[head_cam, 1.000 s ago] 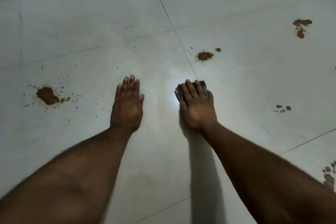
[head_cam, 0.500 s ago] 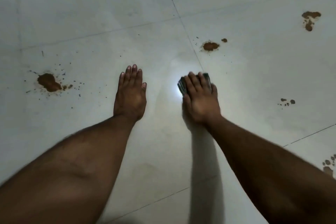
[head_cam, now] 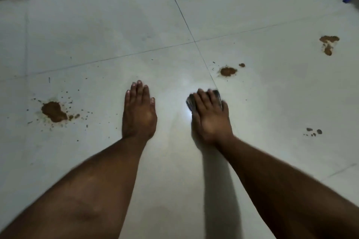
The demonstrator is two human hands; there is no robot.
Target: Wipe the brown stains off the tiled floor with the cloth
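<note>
My left hand [head_cam: 138, 114] lies flat on the smooth, glossy pale tiled floor [head_cam: 97, 25], fingers straight and together. My right hand [head_cam: 209, 116] presses flat on a small folded dark cloth [head_cam: 217, 95], fingers straight and slightly spread over it, just beside a thin grout line. A grainy brown stain [head_cam: 227, 71] sits near, beyond the cloth. A larger splattered blotch [head_cam: 53, 111] lies toward the floor's left edge; another smear [head_cam: 328, 43] toward the right.
</note>
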